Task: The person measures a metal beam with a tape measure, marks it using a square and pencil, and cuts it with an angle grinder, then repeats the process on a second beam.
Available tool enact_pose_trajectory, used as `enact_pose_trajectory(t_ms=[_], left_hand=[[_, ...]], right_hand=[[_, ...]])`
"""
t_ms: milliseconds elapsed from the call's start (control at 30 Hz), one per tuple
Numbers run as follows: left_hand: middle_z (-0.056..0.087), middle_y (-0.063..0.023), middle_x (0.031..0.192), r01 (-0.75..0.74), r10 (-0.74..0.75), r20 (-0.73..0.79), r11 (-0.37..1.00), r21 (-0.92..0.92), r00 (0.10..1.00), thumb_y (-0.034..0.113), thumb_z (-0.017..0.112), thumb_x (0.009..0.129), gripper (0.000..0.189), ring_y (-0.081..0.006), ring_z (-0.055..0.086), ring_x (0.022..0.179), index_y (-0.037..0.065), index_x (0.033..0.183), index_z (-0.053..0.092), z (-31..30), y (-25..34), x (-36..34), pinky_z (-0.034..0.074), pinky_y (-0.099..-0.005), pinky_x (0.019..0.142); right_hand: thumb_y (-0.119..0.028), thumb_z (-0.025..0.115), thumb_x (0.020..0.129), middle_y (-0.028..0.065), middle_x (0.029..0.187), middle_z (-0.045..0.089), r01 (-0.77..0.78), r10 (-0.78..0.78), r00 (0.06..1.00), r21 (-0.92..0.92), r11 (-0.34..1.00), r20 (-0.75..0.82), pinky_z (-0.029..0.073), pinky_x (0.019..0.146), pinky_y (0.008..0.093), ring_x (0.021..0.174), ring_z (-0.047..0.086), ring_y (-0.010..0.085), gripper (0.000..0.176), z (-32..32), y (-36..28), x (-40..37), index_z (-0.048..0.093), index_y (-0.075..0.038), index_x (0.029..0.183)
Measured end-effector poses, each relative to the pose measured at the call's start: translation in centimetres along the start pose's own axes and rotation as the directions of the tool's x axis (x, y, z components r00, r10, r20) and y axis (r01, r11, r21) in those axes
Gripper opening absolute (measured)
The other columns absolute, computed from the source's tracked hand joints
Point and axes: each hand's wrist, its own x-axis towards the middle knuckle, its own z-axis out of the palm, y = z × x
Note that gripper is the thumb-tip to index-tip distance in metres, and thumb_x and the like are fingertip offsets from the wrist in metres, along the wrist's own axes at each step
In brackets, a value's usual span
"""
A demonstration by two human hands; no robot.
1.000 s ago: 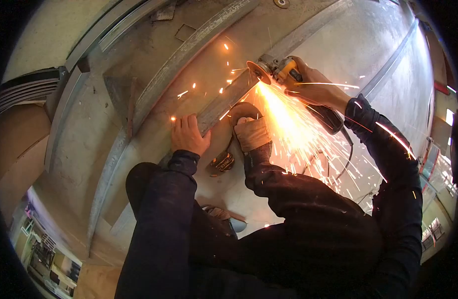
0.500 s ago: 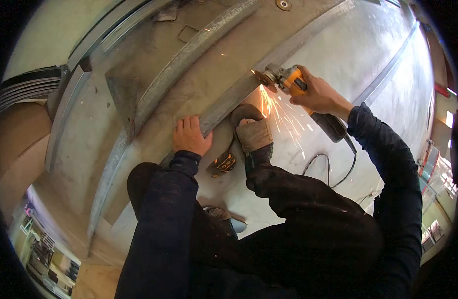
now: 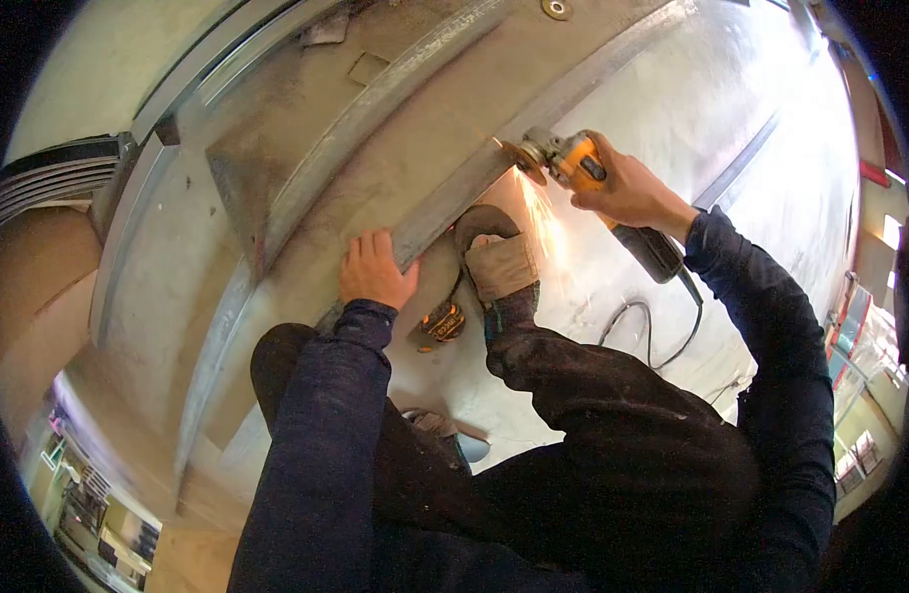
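And look at that grinder [image 3: 583, 163], flashing bright yellow-orange against black, its head [image 3: 540, 143] gleaming silvery grey! The cutting disc [image 3: 524, 161] is showing rusty brown, and the sparks [image 3: 540, 212] are glowing white-gold into orange. Beneath, the metal bar [image 3: 450, 203] is staying dull grey, while the floor [image 3: 514, 395] is mixing smudgy beige-brown with pale, silvery grey. The little case [image 3: 443, 321] is wearing yellow-orange markings on black, and the cord [image 3: 694, 321] is tracing black. Navy is colouring the sleeves [image 3: 326, 395]; the trousers [image 3: 622, 395] are reading nearly black. Toward the floor's far edge, a small round disc [image 3: 556, 9] is showing pale gold and grey.
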Motion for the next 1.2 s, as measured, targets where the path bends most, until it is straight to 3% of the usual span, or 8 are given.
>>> enact_pose_trajectory(t_ms=[167, 367, 567, 767, 833, 933, 1067, 1200], left_hand=[[0.057, -0.0104, 0.111, -0.034, 0.036, -0.051, 0.999, 0.022, 0.998, 0.037, 0.081, 0.071, 0.06, -0.031, 0.055, 0.106, 0.009, 0.117, 0.055, 0.2, 0.2, -0.1, 0.048, -0.0449, 0.087], [0.058, -0.0108, 0.109, -0.032, 0.032, -0.101, 0.999, 0.007, 0.994, 0.036, 0.082, 0.07, 0.058, -0.0316, 0.056, 0.104, 0.009, 0.114, 0.055, 0.4, 0.3, -0.2, 0.048, -0.0452, 0.085], [0.059, -0.0173, 0.115, -0.027, 0.021, -0.08, 0.996, -0.085, 0.997, 0.044, 0.083, 0.07, 0.067, -0.0378, 0.056, 0.111, 0.005, 0.118, 0.058, -0.2, 0.0, 0.3, 0.049, -0.0485, 0.091], [0.062, -0.0206, 0.119, 0.157, -0.126, 0.122, 0.945, -0.288, 0.984, 0.049, 0.084, 0.07, 0.074, -0.0365, 0.061, 0.111, 0.0, 0.121, 0.062, -3.8, -1.2, 0.6, 0.049, -0.0441, 0.095], [0.066, -0.0241, 0.114, 0.033, 0.045, 0.213, 0.937, -0.348, 0.976, 0.053, 0.083, 0.071, 0.075, -0.0367, 0.065, 0.107, -0.002, 0.119, 0.064, -4.9, -2.1, 0.6, 0.05, -0.0433, 0.094], [0.069, -0.0245, 0.107, 0.102, 0.206, 0.427, 0.798, -0.594, 0.88, 0.052, 0.082, 0.072, 0.073, -0.0376, 0.067, 0.102, -0.003, 0.116, 0.066, -4.4, -1.3, 0.4, 0.051, -0.0429, 0.092], [0.069, -0.0236, 0.106, 0.069, 0.141, 0.454, 0.908, -0.414, 0.88, 0.05, 0.081, 0.073, 0.07, -0.0388, 0.066, 0.101, -0.001, 0.117, 0.063, -3.2, 0.9, -0.4, 0.051, -0.0438, 0.09], [0.069, -0.0237, 0.108, 0.068, 0.113, 0.365, 0.892, -0.446, 0.924, 0.051, 0.08, 0.073, 0.07, -0.0392, 0.066, 0.102, 0.0, 0.118, 0.061, -1.7, 0.5, -0.9, 0.051, -0.0444, 0.089]], right_hand=[[-0.031, 0.076, 0.08, 0.0248, 0.099, 0.068, 0.005, -0.005, 1.0, 0.007, 1.0, -0.023, 0.054, 0.081, 0.0402, 0.087, 0.069, 0.0355, 0.088, -0.2, -0.2, 0.0, 0.03, -0.002, 0.149], [-0.032, 0.077, 0.079, 0.0266, 0.097, 0.069, 0.053, -0.051, 0.998, 0.034, 0.998, -0.046, 0.054, 0.082, 0.04, 0.088, 0.069, 0.035, 0.092, -0.7, -1.1, 0.0, 0.029, 0.002, 0.149], [-0.03, 0.079, 0.077, 0.0251, 0.111, 0.068, -0.036, 0.034, 0.999, 0.087, 0.996, 0.02, 0.054, 0.086, 0.0416, 0.096, 0.068, 0.0369, 0.086, 1.0, 1.4, -4.6, 0.035, -0.008, 0.147], [-0.027, 0.077, 0.078, 0.0177, 0.109, 0.066, -0.085, 0.11, 0.987, 0.2, 0.976, -0.117, 0.053, 0.089, 0.0369, 0.095, 0.066, 0.0278, 0.085, 1.7, 2.9, -7.5, 0.035, -0.005, 0.149], [-0.022, 0.076, 0.08, 0.0149, 0.107, 0.065, -0.084, 0.126, 0.983, 0.275, 0.958, -0.137, 0.053, 0.088, 0.0363, 0.095, 0.065, 0.0253, 0.079, 1.5, 2.8, -8.1, 0.037, -0.006, 0.147], [-0.026, 0.076, 0.081, 0.0158, 0.107, 0.066, -0.056, 0.097, 0.979, 0.224, 0.973, -0.18, 0.053, 0.086, 0.0364, 0.094, 0.065, 0.0263, 0.08, 1.4, 2.9, -8.5, 0.036, -0.007, 0.148], [-0.029, 0.077, 0.082, 0.0176, 0.108, 0.066, -0.071, 0.084, 0.988, 0.099, 0.993, -0.131, 0.054, 0.085, 0.0371, 0.094, 0.066, 0.0279, 0.081, 0.2, 2.1, -9.0, 0.035, -0.009, 0.149], [-0.034, 0.077, 0.081, 0.0218, 0.109, 0.067, -0.167, 0.168, 0.986, 0.061, 0.984, -0.02, 0.053, 0.085, 0.0388, 0.097, 0.067, 0.0335, 0.083, 0.2, 2.2, -9.1, 0.035, -0.006, 0.147]])
